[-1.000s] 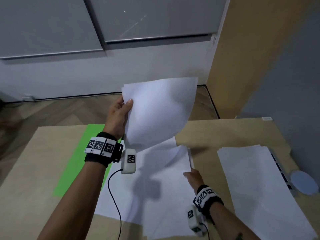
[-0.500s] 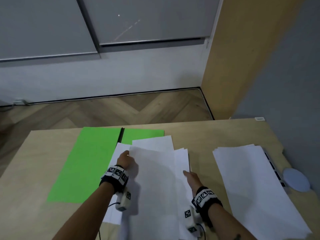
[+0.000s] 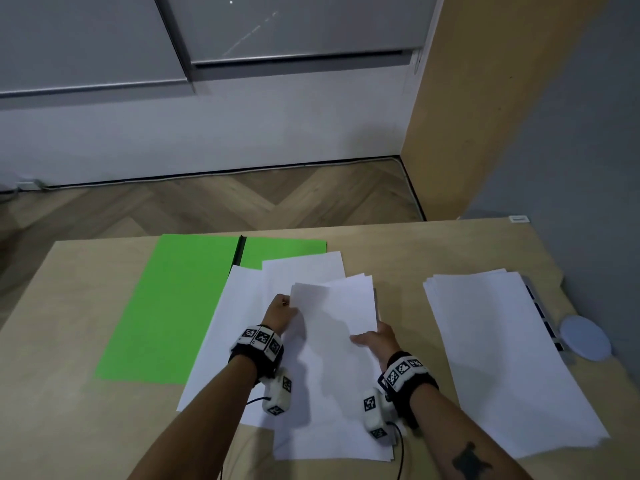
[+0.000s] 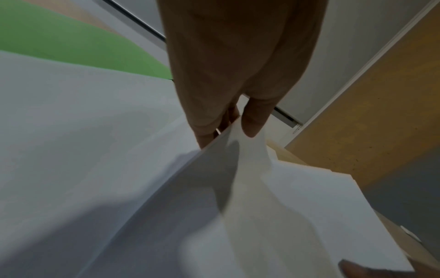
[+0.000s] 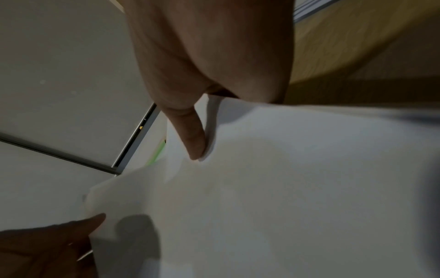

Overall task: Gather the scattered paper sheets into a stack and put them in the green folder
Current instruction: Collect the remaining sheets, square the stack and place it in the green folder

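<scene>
An open green folder (image 3: 173, 299) lies flat at the table's left, its right half partly covered by white sheets. A loose pile of paper sheets (image 3: 329, 368) sits in the middle. My left hand (image 3: 280, 315) pinches the left edge of the top sheets (image 4: 238, 169), thumb on top and fingers beneath. My right hand (image 3: 375, 341) grips the right edge of the same sheets (image 5: 262, 169), thumb lying over the paper. The held sheets are raised slightly off the pile. A second stack of sheets (image 3: 502, 358) lies apart at the right.
A round pale disc (image 3: 585, 342) and a dark strip (image 3: 542, 313) sit by the table's right edge beside the right stack. Wooden floor and a white wall lie beyond the table's far edge (image 3: 381, 225). A tan panel (image 3: 485, 98) stands at the back right.
My left hand brought the raised sheets down onto the middle pile. Both hands now hold the top sheets at their side edges, the right hand having closed onto the right edge.
</scene>
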